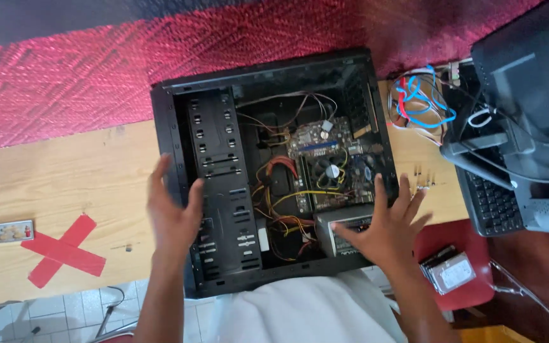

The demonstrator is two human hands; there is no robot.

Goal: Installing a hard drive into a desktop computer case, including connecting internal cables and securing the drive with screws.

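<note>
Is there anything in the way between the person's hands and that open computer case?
Nothing visible. The left hand is at the left wall of the open black computer case; whether it touches is unclear. The right hand lies on the grey power supply in the case's near right corner.

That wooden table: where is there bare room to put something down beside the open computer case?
Bare wood lies between the computer case and the red tape cross, left of the left hand. Right of the case it is crowded: a cable bundle, small screws and the keyboard.
</note>
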